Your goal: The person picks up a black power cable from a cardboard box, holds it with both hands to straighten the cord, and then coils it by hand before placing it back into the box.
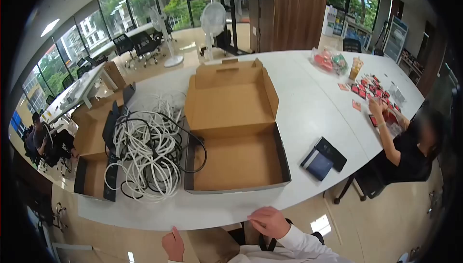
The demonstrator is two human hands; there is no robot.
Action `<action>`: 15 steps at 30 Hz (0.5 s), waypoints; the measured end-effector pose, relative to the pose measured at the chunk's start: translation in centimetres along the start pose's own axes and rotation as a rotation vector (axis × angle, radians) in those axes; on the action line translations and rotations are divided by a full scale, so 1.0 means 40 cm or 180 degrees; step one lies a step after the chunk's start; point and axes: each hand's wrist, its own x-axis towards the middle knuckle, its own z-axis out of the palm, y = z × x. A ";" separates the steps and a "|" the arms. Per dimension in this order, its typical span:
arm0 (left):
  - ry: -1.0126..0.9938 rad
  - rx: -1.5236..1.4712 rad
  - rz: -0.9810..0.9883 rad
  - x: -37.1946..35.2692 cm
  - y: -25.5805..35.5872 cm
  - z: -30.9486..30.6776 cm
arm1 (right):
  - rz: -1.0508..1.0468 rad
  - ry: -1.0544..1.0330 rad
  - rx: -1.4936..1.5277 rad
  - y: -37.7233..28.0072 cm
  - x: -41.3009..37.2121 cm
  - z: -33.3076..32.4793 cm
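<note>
my right grip [268,222] loose, empty, on counter [308,118] edge | box [236,161] just ahead of it | left grip [173,246]: cannot tell

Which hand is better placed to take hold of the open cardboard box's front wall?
Right, probably. The right hand is at the table edge, just below the open cardboard box and its front wall. The left hand sits lower, off the table, nearer the cable pile.

Straight ahead of you on the table [308,113] lies the open cardboard box [236,161], with the tangle of cables [144,152] just to its left and a second box [91,166] beyond them at the table's left end. To the open box's right lie two flat cases [323,159]. Farther right, cards [371,89] are spread in front of a seated person [410,152].
</note>
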 end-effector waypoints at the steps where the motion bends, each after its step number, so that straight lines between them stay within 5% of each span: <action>1: 0.0069 0.0392 0.0313 0.011 0.007 -0.003 | -0.0360 0.0477 -0.0383 -0.004 0.040 -0.011; 4: 0.0374 0.0830 0.1001 0.072 0.094 -0.054 | -0.0883 0.1353 -0.1457 -0.079 0.192 -0.091; 10: 0.0142 0.0667 0.1497 0.126 0.262 -0.172 | -0.0475 0.0649 -0.1928 -0.051 0.259 -0.073; 15: 0.0471 0.0255 0.2029 0.234 0.388 -0.158 | -0.0413 0.0810 -0.1879 -0.013 0.240 -0.061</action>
